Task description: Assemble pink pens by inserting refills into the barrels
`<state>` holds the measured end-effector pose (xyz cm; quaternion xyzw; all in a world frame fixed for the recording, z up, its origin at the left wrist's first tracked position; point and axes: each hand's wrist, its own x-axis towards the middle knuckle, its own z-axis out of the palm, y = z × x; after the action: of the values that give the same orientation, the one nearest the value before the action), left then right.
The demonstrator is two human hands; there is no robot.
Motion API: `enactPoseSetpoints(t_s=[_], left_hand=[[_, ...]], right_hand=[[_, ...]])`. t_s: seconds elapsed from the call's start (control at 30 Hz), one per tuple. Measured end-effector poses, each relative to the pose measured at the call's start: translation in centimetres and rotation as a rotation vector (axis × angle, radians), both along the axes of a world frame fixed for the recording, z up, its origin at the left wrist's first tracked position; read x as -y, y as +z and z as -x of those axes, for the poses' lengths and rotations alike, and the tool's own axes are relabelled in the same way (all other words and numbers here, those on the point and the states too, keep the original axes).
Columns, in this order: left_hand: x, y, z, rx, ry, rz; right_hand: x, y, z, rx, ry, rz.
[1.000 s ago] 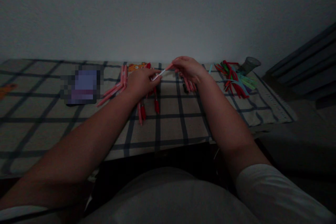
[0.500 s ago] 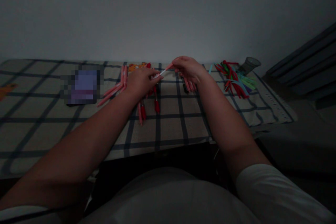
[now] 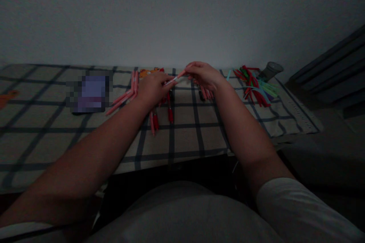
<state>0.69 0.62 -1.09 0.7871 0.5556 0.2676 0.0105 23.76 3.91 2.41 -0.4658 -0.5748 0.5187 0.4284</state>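
My left hand (image 3: 154,88) and my right hand (image 3: 203,74) meet over the middle of a checked cloth (image 3: 185,136). Between them runs a thin pale pen refill (image 3: 172,80). The left fingers pinch its near end. The right fingers are closed on a pink pen barrel (image 3: 182,72) at its far end. Under the left hand lie red and pink pen parts (image 3: 170,113). More pink barrels (image 3: 205,93) lie below the right hand.
Several pink pen barrels (image 3: 125,95) lie left of my left hand. A blurred blue rectangle (image 3: 89,92) sits further left. A pile of red, green and blue strips (image 3: 256,85) and a small glass jar (image 3: 270,70) are at the right end. A wall rises behind.
The two hands have drawn a little closer together, so less of the pale refill shows between them. Nothing on the cloth has moved.
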Motion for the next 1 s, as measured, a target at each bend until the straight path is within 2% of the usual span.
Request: enactPoseSetpoints(t_s=[1.0], left_hand=[[-0.06, 0.00, 0.07, 0.001, -0.028, -0.013]], right_hand=[[0.12, -0.23, 0.04, 0.043, 0.060, -0.002]])
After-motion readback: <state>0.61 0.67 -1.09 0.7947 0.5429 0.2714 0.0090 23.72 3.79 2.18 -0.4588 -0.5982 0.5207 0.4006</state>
